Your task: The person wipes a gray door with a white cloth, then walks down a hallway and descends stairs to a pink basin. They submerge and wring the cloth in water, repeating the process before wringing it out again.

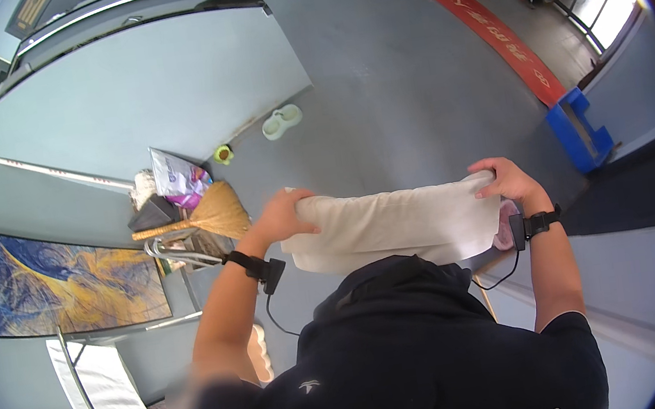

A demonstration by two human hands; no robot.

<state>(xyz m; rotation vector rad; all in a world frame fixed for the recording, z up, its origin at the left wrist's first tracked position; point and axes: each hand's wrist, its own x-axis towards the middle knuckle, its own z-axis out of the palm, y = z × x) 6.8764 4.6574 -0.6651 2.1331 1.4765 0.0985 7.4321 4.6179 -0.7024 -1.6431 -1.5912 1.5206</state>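
Observation:
A folded, off-white cloth (398, 220) stretches across in front of my chest. My left hand (285, 215) grips its left end, the thumb on the near face and the fingers around the top fold. At the opposite end my right hand (507, 179) pinches the upper corner in the same way. The cloth's top edge runs nearly straight between both hands, with shallow wrinkles below it. Part of its lower edge is hidden behind my dark shirt (390, 351). Each wrist wears a black strap with a small box and a cable.
Left of me stand a straw broom (220, 212), a silver and purple bag (178, 177) and metal tubing (185, 254). A double pet bowl (282, 121) sits by the wall. A red runner (470, 18) with writing and a blue plastic object (580, 131) lie to the right.

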